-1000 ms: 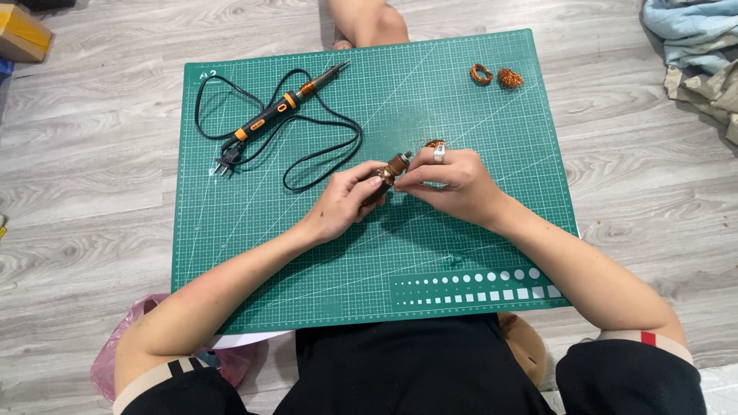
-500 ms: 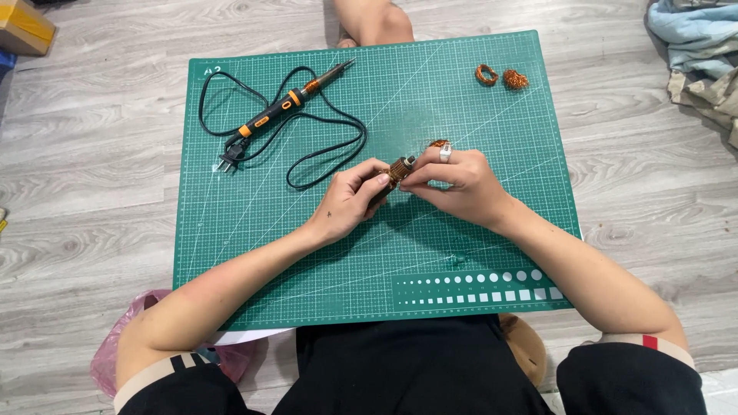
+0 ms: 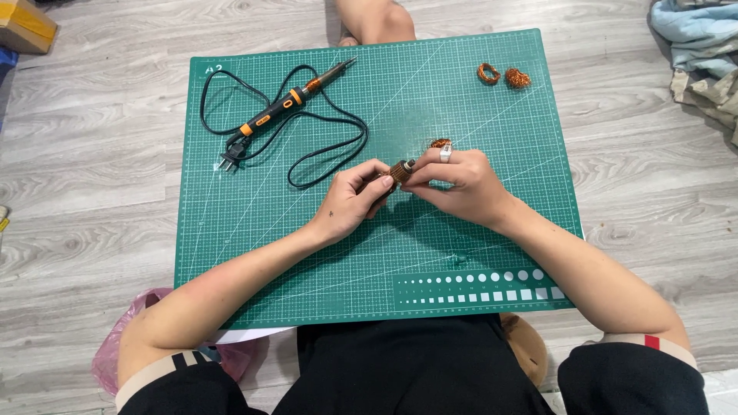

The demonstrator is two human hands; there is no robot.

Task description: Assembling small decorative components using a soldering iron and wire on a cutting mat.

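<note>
Both hands barely shift: left hand (image 3: 355,200) still pinches the small copper-wound part (image 3: 399,170), right hand (image 3: 460,184) gripping its other end, so work continues.

Both hands meet mid-frame: left (image 3: 355,198) pinching, right (image 3: 461,180) curled, fingertips together.

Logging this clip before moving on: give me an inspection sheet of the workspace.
Surface: green cutting mat on a grey wood floor.
Job's things: small copper-wound motor part, held by both hands.
Clutter: two copper wire coils; another copper bit behind the fingers.
Hands: left hand and right hand both pinch the part.
Cables: soldering iron, black cord looped, unplugged.
Surroundings: cloth pile, cardboard box, pink bag.
</note>
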